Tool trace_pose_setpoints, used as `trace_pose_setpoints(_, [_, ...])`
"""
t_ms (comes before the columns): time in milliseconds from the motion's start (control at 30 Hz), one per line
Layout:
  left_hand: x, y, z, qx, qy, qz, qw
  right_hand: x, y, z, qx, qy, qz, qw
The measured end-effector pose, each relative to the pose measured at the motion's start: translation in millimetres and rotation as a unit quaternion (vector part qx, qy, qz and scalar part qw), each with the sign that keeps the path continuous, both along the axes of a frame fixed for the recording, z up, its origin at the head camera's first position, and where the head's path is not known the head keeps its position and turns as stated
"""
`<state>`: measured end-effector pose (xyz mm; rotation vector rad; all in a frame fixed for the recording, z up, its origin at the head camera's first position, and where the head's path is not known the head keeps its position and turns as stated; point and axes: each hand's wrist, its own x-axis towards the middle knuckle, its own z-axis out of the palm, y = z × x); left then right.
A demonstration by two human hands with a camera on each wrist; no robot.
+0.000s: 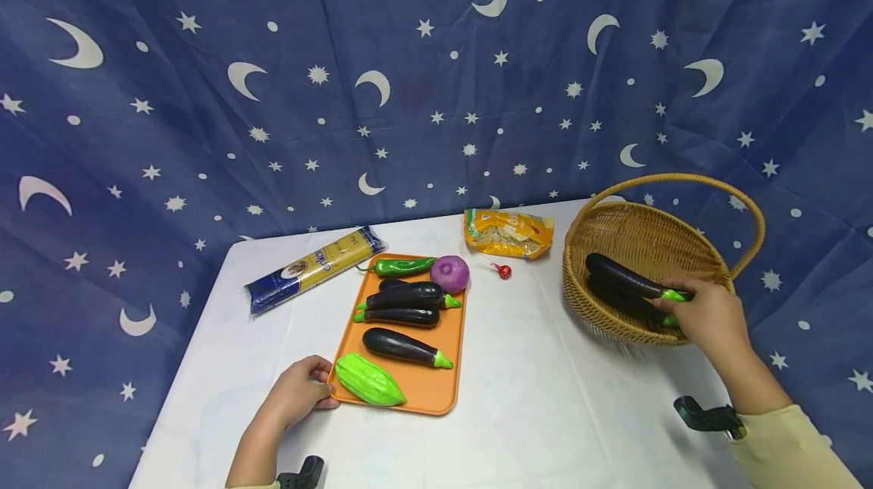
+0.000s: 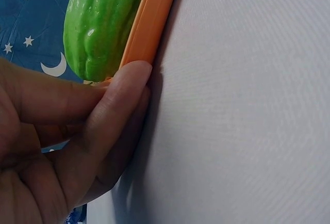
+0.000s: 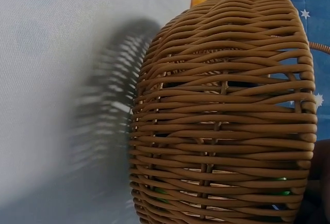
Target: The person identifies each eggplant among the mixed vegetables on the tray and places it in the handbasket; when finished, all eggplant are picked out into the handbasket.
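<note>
My left hand pinches the near left corner of an orange tray, thumb and fingers on its rim. A green ridged gourd lies by that corner, close to my fingertips. Several dark eggplants rest on the tray, beside a green chili pepper and a purple onion. My right hand reaches over the near rim of a wicker basket and grips an eggplant by its green stem end. A second eggplant lies just below it. In the right wrist view, basket weave hides most of the hand.
A blue and yellow pasta packet lies left of the tray. At the back are an orange food bag and a small red item. The basket's tall handle arches up. Behind the white table hangs a starry blue curtain.
</note>
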<state>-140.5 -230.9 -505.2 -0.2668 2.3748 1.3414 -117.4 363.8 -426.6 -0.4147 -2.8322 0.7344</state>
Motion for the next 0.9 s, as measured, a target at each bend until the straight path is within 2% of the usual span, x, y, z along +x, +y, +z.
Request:
trace_pose_setpoints(333, [-0.9, 0.4, 1.5, -0.010, 0.008, -0.004, 0.9999, -5.3, 2, -0.5, 0.021, -0.012, 0.032, 0.9992])
trace_pose_setpoints(567, [0.2, 0.1, 1.6, 0.000, 0.006, 0.001, 1.0000, -10.3, 0, -1.3, 0.005, -0.057, 0.034, 0.9978])
trace_pose_setpoints(900, [-0.4, -0.1, -0.5, 0.007, 0.005, 0.004, 1.0000, -14.6, -1, -1.7, 0.034, -0.088, 0.053, 0.9942])
